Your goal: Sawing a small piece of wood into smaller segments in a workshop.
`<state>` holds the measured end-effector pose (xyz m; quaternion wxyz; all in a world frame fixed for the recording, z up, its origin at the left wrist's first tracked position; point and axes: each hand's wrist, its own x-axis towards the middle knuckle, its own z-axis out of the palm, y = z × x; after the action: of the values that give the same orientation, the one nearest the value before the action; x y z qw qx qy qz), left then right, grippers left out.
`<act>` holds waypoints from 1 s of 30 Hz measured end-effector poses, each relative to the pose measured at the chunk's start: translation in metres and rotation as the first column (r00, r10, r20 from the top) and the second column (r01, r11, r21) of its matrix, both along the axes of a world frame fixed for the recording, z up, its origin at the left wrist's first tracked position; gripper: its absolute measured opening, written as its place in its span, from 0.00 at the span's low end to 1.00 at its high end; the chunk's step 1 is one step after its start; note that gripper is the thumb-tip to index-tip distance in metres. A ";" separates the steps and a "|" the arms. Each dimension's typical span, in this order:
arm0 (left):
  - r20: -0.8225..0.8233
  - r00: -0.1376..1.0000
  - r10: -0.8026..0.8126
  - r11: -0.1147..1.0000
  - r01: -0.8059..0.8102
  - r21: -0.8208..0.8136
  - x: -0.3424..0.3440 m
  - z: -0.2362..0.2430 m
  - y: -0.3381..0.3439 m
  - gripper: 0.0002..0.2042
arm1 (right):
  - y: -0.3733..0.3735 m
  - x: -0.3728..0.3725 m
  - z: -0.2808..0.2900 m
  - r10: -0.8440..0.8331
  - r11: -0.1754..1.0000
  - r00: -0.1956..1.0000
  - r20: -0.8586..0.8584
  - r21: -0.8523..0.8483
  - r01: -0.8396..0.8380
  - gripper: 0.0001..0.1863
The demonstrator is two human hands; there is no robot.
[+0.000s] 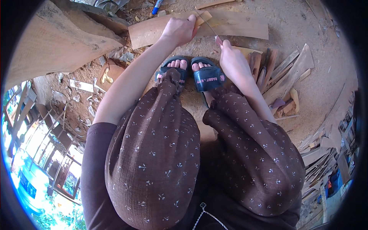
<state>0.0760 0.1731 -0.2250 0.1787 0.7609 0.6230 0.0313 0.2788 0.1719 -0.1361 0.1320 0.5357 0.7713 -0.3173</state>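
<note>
My left hand (178,30) grips a small light wooden piece (204,17) over a long, flat pale board (243,25) on the ground beyond my sandalled feet (207,73). My right hand (232,57), lower and to the right, is closed on the short reddish handle of a thin, straight metal tool (208,25), whose far part lies across or beside the small piece. I cannot make out whether the tool touches that piece.
A large wooden slab (57,42) is at upper left. Loose offcuts (283,76) lie right of my right forearm. A blue marker (157,7) lies beyond the board. Wood scraps (82,85) litter the dirt, and more strips are piled (326,165) at far right.
</note>
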 end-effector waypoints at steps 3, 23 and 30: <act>0.019 1.000 -0.022 1.000 0.022 -0.004 -0.001 -0.001 0.001 0.15 | 0.009 -0.003 -0.003 0.020 1.000 0.999 0.025 -0.022 -0.019 0.11; -0.002 0.999 -0.044 0.999 0.044 -0.009 0.000 -0.001 0.004 0.15 | 0.037 -0.037 -0.032 0.045 0.998 0.998 -0.050 0.051 -0.042 0.12; -0.038 0.998 -0.048 0.998 0.047 -0.035 0.000 0.001 0.003 0.15 | 0.021 -0.022 -0.037 -0.085 0.993 0.992 -0.094 -0.085 0.077 0.16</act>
<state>0.0756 0.1760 -0.2243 0.1803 0.7727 0.6086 0.0019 0.2568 0.1924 -0.1732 0.1029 0.5446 0.7410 -0.3791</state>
